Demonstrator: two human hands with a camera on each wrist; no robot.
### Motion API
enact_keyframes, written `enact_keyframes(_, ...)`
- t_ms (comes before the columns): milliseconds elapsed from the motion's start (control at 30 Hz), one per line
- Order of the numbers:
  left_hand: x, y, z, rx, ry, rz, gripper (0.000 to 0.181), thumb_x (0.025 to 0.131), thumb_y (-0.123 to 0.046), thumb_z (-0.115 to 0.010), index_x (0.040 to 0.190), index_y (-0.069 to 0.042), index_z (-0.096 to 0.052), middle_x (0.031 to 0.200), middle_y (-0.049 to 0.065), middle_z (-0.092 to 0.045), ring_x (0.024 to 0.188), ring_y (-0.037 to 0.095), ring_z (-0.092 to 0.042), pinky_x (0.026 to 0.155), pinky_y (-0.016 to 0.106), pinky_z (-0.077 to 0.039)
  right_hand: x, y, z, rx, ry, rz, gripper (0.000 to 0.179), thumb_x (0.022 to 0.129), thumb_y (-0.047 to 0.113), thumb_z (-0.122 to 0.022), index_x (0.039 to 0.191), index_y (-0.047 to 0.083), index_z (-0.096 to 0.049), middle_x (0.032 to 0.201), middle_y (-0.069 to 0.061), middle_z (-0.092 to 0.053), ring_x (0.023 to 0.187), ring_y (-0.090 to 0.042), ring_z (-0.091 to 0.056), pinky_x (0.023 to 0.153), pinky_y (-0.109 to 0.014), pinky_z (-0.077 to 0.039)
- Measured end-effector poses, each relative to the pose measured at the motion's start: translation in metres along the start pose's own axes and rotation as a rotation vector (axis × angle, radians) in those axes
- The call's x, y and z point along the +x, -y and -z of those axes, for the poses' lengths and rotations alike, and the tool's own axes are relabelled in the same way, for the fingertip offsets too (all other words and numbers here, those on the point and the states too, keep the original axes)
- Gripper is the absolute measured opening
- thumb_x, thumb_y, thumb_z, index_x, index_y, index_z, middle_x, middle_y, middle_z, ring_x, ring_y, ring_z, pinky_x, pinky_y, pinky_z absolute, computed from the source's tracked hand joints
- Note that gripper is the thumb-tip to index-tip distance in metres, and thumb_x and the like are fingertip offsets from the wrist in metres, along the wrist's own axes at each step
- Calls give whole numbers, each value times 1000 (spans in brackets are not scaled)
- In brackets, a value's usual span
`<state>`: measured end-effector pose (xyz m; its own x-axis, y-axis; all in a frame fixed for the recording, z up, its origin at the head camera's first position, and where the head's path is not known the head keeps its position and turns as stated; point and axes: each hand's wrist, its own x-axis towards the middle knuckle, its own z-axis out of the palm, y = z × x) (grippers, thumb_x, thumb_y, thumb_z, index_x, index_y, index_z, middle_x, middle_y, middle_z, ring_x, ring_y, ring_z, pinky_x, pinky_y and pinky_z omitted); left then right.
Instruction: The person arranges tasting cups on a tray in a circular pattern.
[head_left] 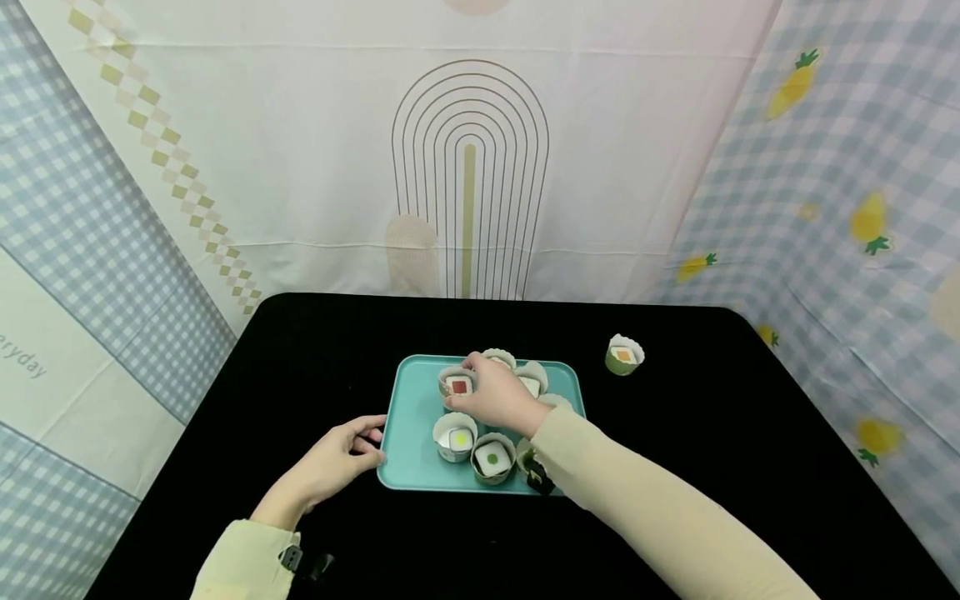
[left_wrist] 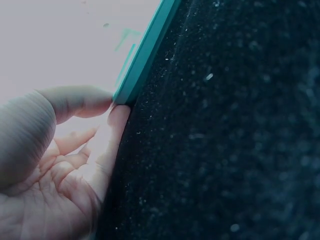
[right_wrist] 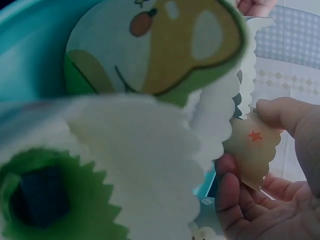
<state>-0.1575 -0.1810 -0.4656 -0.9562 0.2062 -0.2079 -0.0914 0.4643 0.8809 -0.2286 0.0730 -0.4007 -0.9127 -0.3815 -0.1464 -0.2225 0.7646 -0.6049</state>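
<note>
A teal tray (head_left: 411,442) lies on the black table with several paper cupcake cups on it. My left hand (head_left: 330,462) is at its left edge, thumb and a fingertip pinching the tray's rim (left_wrist: 146,55). Over the tray, my right hand (head_left: 501,396) grips a paper cup (head_left: 458,386) whose white block has a red square on top. In the right wrist view this cup (right_wrist: 255,142) shows a small orange star, between thumb and fingers. In front stand a cup with a yellow-marked block (head_left: 454,437) and one with a green dot (head_left: 492,458).
Beyond the tray's right side, a single green cup (head_left: 623,356) with an orange-marked block stands on the table (head_left: 675,400). Other cups, such as the one at the tray's right (head_left: 532,377), are partly hidden by my right hand and sleeve. Patterned curtains (head_left: 315,150) hang behind.
</note>
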Motion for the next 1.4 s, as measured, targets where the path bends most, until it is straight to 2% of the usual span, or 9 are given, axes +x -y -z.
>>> enact_keyframes(200, 0, -1, -1, -1, -6, 3, 52, 81, -16, -65, 128, -23, -47, 102, 0, -52, 85, 17, -54, 74, 34, -42, 1, 0, -1, -21, -10, 0, 64, 77, 43, -66, 126, 10, -42, 89, 1, -56, 67, -10, -54, 56, -26, -44)
enact_keyframes(367, 0, -1, -1, -3, -6, -1, 52, 81, -15, -65, 128, -22, -47, 102, 0, -53, 85, 17, -54, 74, 33, -42, 2, -4, -1, -49, 21, -7, 63, 77, 45, -65, 124, 10, -44, 95, -1, -56, 70, -10, -53, 59, -27, -44)
enact_keyframes(567, 1, 0, -2, 2, -9, -4, 52, 81, -16, -65, 128, -23, -47, 102, 0, -52, 85, 16, -54, 74, 33, -42, 2, -8, 2, -18, 50, 0, 56, 83, 40, -60, 127, 10, -45, 107, -6, -53, 81, -14, -53, 65, -30, -44)
enact_keyframes(667, 0, 1, -2, 0, -6, -6, 52, 81, -16, -65, 128, -24, -47, 102, 0, -52, 85, 17, -54, 74, 33, -42, 1, -12, 4, -21, 45, 31, 46, 88, 31, -55, 128, 11, -46, 107, -7, -53, 84, -14, -53, 66, -29, -44)
enact_keyframes(833, 0, 1, -2, -1, -4, -9, 51, 81, -15, -65, 128, -23, -47, 102, 0, -53, 85, 17, -54, 74, 33, -42, -3, -16, 5, -54, 38, 73, 37, 90, 16, -50, 127, 13, -49, 103, -6, -55, 72, -12, -53, 61, -28, -43)
enact_keyframes(1100, 1, 3, -2, -5, 6, -4, 52, 82, -16, -65, 129, -24, -46, 102, 0, -52, 85, 17, -55, 74, 33, -42, -4, -18, 3, -9, 65, 86, 39, 91, 14, -49, 130, 12, -46, 103, -8, -54, 45, -12, -42, 48, -27, -40)
enact_keyframes(1400, 1, 2, -2, -7, 2, -2, 52, 81, -16, -65, 129, -23, -46, 102, 0, -52, 85, 17, -54, 74, 33, -43, -5, -16, 0, 20, 99, 89, 39, 92, 16, -47, 130, 15, -45, 105, -7, -53, 39, -11, -32, 44, -27, -38)
